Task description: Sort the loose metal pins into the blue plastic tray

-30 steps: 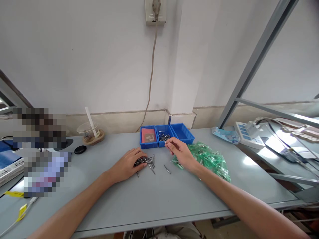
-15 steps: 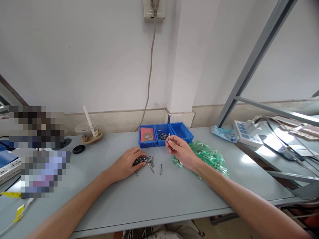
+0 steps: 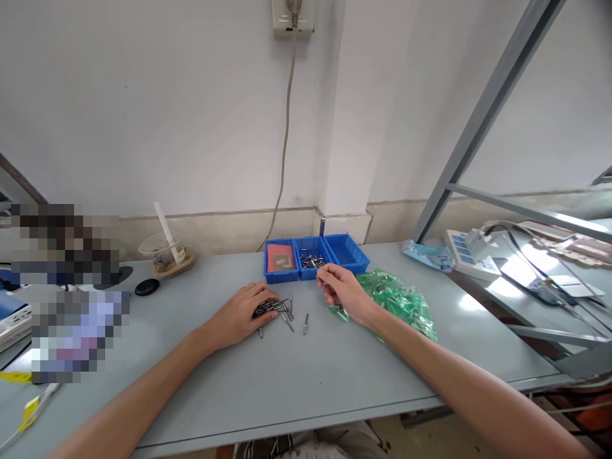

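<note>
My left hand [image 3: 251,312] lies curled on the table around a pile of small dark metal pins [image 3: 283,307], its thumb and fingers closed about them; part of the pile is hidden under the palm. A single metal pin [image 3: 306,324] lies apart to the right. My right hand [image 3: 342,290] hovers just in front of the middle blue bin [image 3: 306,275], which holds many more pins [image 3: 312,260]. Its thumb and forefinger are pinched together, and whatever they may hold is hidden. Beneath and beside that hand lies a green plastic bag [image 3: 401,303].
Beside the middle bin stand a blue bin with a red card [image 3: 280,258] and another blue bin [image 3: 351,252]. At left are a clear cup with a straw [image 3: 167,245] and a black round object [image 3: 146,287]. A power strip [image 3: 471,255] and metal frame [image 3: 482,121] stand right.
My right hand has lowered slightly, and the small piece that showed at its fingertips is no longer visible. My left hand stays on the pins; the view has shifted slightly.
</note>
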Demonstrator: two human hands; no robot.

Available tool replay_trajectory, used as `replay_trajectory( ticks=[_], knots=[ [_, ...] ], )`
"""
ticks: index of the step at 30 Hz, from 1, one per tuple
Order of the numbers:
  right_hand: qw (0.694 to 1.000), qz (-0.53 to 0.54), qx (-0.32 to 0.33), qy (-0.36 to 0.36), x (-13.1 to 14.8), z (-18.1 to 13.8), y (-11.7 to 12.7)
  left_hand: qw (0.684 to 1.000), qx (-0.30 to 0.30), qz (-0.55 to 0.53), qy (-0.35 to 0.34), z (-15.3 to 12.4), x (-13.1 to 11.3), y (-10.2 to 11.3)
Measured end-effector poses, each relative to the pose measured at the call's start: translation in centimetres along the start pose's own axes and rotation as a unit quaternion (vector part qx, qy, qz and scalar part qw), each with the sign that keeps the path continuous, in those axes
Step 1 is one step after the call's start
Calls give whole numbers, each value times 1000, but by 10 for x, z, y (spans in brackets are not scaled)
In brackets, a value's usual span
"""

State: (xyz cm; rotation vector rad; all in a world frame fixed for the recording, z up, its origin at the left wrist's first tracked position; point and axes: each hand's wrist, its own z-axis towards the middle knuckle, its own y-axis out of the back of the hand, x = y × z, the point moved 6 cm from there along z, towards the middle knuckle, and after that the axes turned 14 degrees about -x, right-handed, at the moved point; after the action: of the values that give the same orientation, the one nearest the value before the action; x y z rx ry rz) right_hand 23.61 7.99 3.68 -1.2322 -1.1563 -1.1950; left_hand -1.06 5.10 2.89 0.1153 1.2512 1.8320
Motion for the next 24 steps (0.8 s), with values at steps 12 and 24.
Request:
replay_trajectory(
  ticks=[12,24],
  knots=[
    [999,-17,-42,16,2,7,10,1000,-5,-2,-2,0,0,1],
    [849,-386,235,275,3,-25,-20,1000,-13,3,1,0,0,1]
  ],
)
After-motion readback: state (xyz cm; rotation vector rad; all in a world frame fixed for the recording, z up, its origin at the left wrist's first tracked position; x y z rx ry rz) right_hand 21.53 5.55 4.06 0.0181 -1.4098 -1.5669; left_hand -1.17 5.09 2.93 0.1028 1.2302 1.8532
